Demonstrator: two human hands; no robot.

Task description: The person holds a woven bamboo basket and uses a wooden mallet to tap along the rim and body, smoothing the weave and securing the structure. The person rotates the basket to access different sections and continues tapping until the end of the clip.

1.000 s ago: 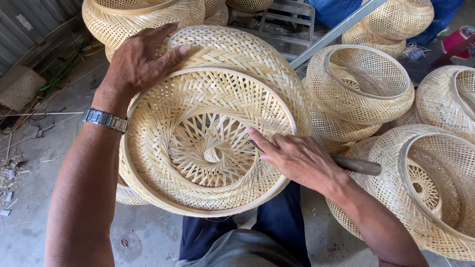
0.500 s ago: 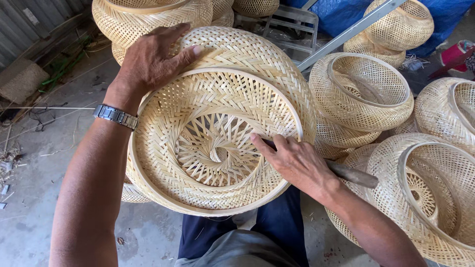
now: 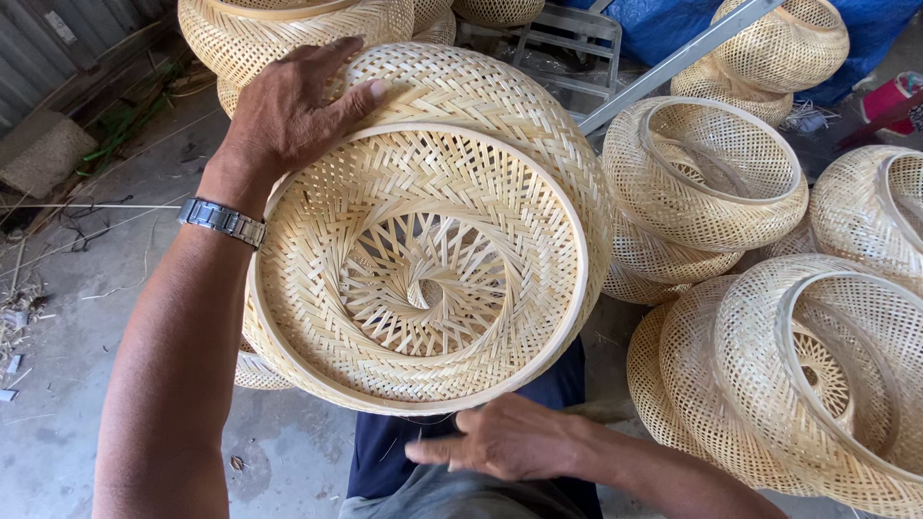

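right hand (image 3: 510, 444) has come out of the basket's hollow since half a second back and now sits below the rim, over the lap, while the big woven bamboo basket (image 3: 423, 269) has tipped its open mouth more squarely toward the camera. that basket fills the middle of the view, propped on the person's knees, spiral weave at its centre in plain sight. around it, more baskets: a stack of open-topped ones (image 3: 707, 183) to the right, a large one lying on its side (image 3: 817, 375) at lower right, others at the top edge (image 3: 279, 24). grey metal bar (image 3: 673, 62) slants across the upper right in front of a blue tarp (image 3: 673, 24). left hand (image 3: 288, 115) is spread flat over the basket's upper outer wall, fingers splayed, thumb on the weave, gripping it steady. right hand is loosely curled, fingers pointing left, just under the rim; whether it holds anything i cannot tell. metal wristwatch (image 3: 221, 221) on the left wrist.
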